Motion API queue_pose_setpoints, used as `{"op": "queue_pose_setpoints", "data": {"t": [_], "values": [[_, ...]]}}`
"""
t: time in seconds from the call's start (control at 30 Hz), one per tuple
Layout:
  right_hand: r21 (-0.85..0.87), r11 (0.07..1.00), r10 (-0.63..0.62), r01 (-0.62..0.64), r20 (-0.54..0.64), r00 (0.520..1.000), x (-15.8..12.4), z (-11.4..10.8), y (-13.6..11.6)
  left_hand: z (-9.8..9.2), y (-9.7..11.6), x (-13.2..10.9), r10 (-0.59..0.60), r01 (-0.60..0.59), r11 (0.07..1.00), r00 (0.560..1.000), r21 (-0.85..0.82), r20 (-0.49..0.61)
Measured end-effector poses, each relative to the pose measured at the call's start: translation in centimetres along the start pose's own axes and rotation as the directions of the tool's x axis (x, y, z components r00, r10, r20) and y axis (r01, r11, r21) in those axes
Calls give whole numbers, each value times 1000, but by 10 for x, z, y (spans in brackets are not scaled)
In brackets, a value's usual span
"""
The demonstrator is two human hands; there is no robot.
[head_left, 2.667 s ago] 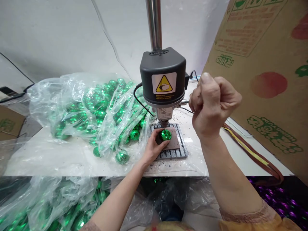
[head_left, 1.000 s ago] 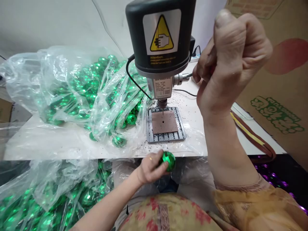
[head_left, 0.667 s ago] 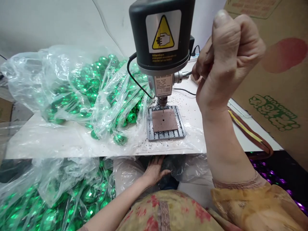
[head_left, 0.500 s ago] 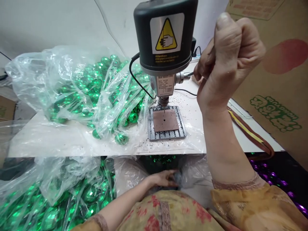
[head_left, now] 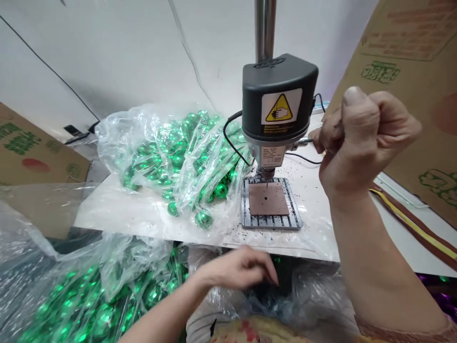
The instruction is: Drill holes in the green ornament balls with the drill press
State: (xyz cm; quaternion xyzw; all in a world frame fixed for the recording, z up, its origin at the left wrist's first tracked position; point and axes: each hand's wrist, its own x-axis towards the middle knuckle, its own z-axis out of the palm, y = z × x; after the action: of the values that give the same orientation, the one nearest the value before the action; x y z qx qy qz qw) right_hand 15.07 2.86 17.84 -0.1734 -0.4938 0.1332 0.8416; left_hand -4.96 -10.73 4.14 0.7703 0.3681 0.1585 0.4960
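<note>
A small bench drill (head_left: 280, 105) with a black motor cover stands on the table. My right hand (head_left: 364, 133) is raised beside it, fingers wrapped round its metal feed lever (head_left: 304, 141). Below the chuck, the thin drill bit (head_left: 267, 185) points down at a brown square pad (head_left: 260, 206) with a dark hole. The pad lies on the slotted metal base (head_left: 294, 223). My left hand (head_left: 243, 269) hovers at the table's front edge, loosely bent, fingers pointing down to the right. No object shows in it; its thumb is hidden.
Clear plastic bags of shiny green balls lie on the table (head_left: 96, 214) and below it at left: an upper bag (head_left: 160, 152) and a lower bag (head_left: 107, 290). Cardboard boxes stand at both sides. A brown and yellow strap (head_left: 410, 214) lies at right. Dark shavings surround the base.
The view has shifted, showing more of the drill's column and the left box. My left hand has risen from the plastic below to the table edge. My right hand keeps holding the lever.
</note>
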Motion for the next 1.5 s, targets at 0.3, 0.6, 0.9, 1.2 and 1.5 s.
{"op": "queue_pose_setpoints", "data": {"t": [0.3,0.6,0.9,1.2,1.5], "values": [[-20,999,26,-26,14,1000,-1,-1,0,-111,-46,61,-125,669,631,588,393,-799],[-29,999,26,-25,14,1000,-2,1,-3,-88,-34,66,-147,-84,967,587,-240,-796],[-80,997,14,-13,15,1000,-3,-1,-3,-48,-46,105,-157,-235,887,654,-396,-740],[-183,983,18,-13,29,999,-4,-2,-2,-39,-57,119,-46,-222,938,683,-266,-729],[-158,987,-11,18,50,999,-4,-1,-5,-39,-58,123,99,-240,964,728,-116,-679]]}}
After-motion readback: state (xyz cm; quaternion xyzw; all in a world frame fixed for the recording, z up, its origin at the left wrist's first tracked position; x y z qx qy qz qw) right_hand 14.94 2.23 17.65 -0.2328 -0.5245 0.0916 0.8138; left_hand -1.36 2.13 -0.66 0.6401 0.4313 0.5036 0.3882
